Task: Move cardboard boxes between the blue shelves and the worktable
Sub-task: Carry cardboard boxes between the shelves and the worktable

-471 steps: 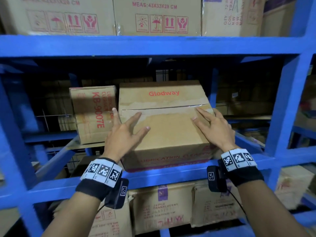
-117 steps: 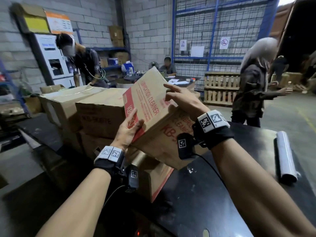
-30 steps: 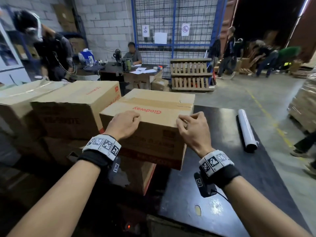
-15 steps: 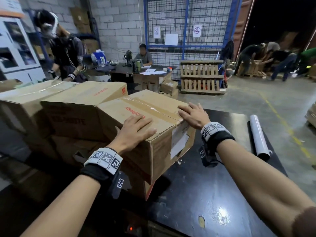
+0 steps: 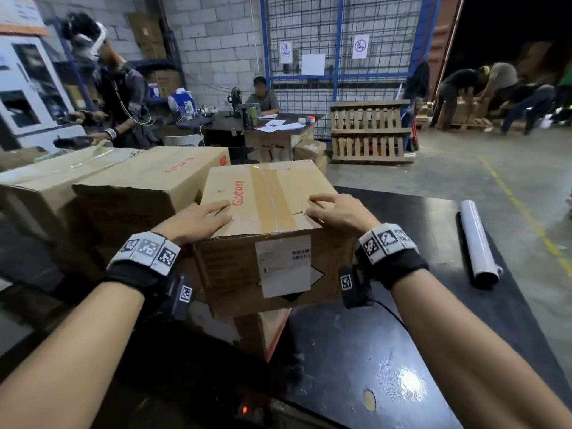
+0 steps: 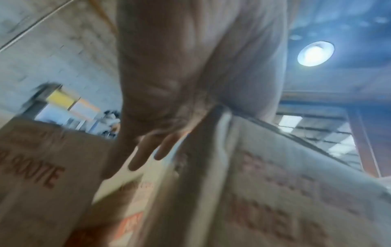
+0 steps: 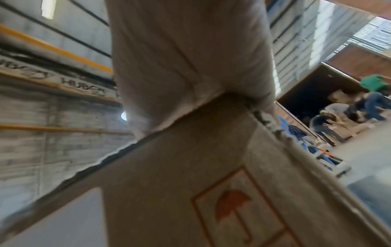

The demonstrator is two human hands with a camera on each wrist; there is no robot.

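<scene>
A taped cardboard box marked Glodway [image 5: 272, 193] sits on top of another box [image 5: 257, 332] on the black worktable [image 5: 371, 351], its white-labelled end facing me. My left hand [image 5: 198, 221] lies flat on the box's near left top corner, fingers straight. My right hand [image 5: 337, 209] rests on the near right top corner, fingers spread and slightly bent. In the left wrist view, my left hand [image 6: 148, 150] reaches over the box edge [image 6: 275, 192]. The right wrist view shows my right hand's palm [image 7: 186, 66] pressed on the box corner [image 7: 190, 183]; its fingers are hidden.
Two more cardboard boxes [image 5: 148, 187] [image 5: 46, 181] stand close on the left. A white roll [image 5: 476, 239] lies on the table's right side. A person [image 5: 117, 88] works at the far left, another sits at a desk [image 5: 263, 97], and wooden pallets [image 5: 371, 131] stand behind.
The Glodway box has turned on the stack, so its labelled short end now faces me. My right hand came back from the far edge to the near right corner.
</scene>
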